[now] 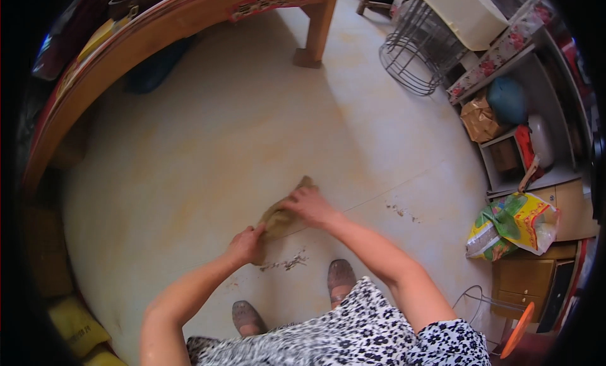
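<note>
While the person bends low over the pale floor [189,177], both bare hands are closed on one olive-brown cloth [276,218], bunched down at floor level ahead of the shoes. Left hand [245,245] has the near end, fingers wrapped into the folds; right hand [308,205] is bent over the far half, a scrap of cloth poking out beyond the knuckles. Grip narrow on both sides, nothing else held. Long axis of the cloth runs aslant, near left to far right, the two hands strung along it. Key relation: a ragged streak of debris [287,261] lies on the person's side of the cloth, just to the right of its near end, so the left hand is the nearer one. What the bits are I can't make out from here; perhaps crumbs or flakes. Second scatter [402,212] off to the right, beyond the right forearm, well apart from the cloth. Brown shoes [341,274] behind the streak. Farther out: a wooden frame [320,28] arching across the far left, a wire basket [410,63] at far right, a yellow-and-green plastic bag [514,224] by low wooden drawers [521,283].
</note>
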